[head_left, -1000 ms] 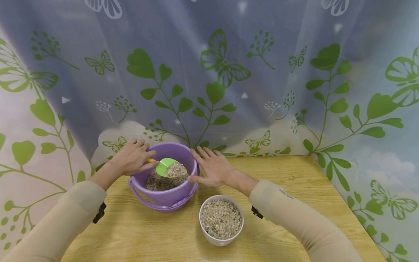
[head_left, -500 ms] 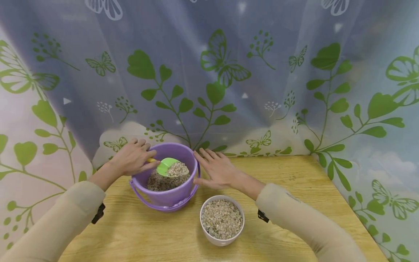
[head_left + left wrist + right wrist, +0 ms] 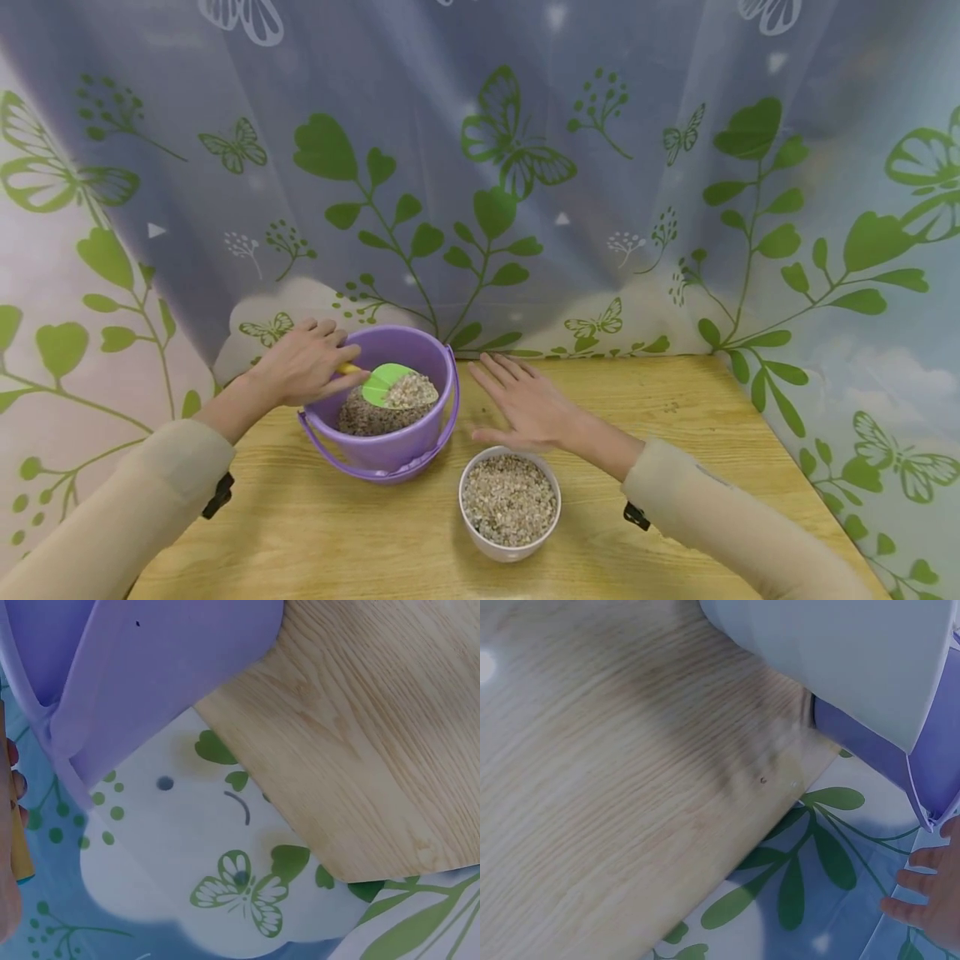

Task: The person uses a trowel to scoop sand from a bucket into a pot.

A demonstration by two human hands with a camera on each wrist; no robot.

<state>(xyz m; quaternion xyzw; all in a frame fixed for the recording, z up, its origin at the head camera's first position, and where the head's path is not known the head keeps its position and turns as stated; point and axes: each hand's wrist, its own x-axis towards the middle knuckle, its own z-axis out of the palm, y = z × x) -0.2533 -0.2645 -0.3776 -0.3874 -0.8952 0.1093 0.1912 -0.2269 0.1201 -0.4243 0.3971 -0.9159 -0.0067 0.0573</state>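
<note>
In the head view my left hand [image 3: 300,362] grips the yellow handle of a green toy shovel [image 3: 385,385] at the rim of a purple bucket [image 3: 390,454]. Pale grains [image 3: 412,390] fill the shovel's blade, which is over the darker grains inside the bucket. The left wrist view catches the yellow handle [image 3: 21,851] at its left edge. My right hand [image 3: 528,408], fingers spread and straight, is to the right of the bucket, apart from it and holding nothing. Just in front of that hand stands a white bowl [image 3: 510,553], full of pale grains.
A wooden table [image 3: 330,542] bears the bucket and the bowl. Its back edge meets a hanging curtain [image 3: 435,250] printed with butterflies and leaves, which also runs along both sides. The bucket's handle [image 3: 318,454] hangs down over its front.
My right hand has come off the bucket's right rim and moved to the right, towards the bowl. The left hand and the loaded shovel have stayed almost where they were.
</note>
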